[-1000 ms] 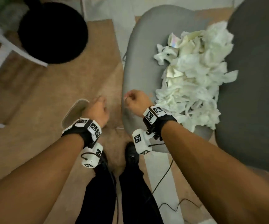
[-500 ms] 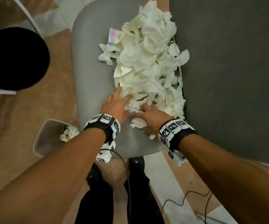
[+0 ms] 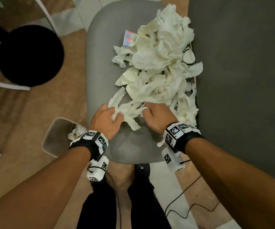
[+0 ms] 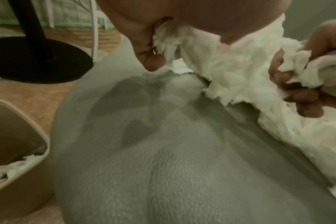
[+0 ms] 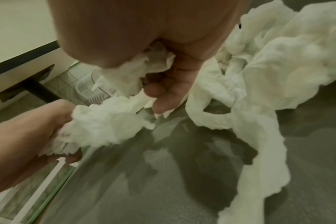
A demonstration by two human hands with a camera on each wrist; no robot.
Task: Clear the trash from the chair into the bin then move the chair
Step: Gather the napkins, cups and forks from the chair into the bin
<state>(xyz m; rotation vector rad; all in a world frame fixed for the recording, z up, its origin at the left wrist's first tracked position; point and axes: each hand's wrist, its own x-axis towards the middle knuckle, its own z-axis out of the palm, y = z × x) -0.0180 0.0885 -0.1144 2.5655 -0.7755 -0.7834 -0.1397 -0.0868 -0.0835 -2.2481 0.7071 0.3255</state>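
Observation:
A heap of crumpled white tissue trash [image 3: 159,63] covers the far and right part of the grey chair seat [image 3: 100,63], up against the dark backrest [image 3: 240,80]. At the heap's near edge my left hand [image 3: 107,118] grips a wad of tissue [image 4: 167,40]. Just to its right my right hand [image 3: 156,114] clutches another bunch of tissue [image 5: 155,63]. A strand of tissue [image 3: 130,111] stretches between the two hands. The beige bin [image 3: 57,138] stands on the floor left of the seat's near end, with some tissue [image 3: 76,131] inside.
A black round stand base [image 3: 29,55] with a pole sits on the floor to the far left. White rails [image 3: 6,85] cross nearby. A black cable [image 3: 188,207] trails on the floor by my feet [image 3: 141,169]. A coloured wrapper [image 3: 128,38] lies in the heap.
Both hands came from the bin side onto the chair, reached flat into the heap's near edge, and have now curled around tissue and pulled it slightly toward me.

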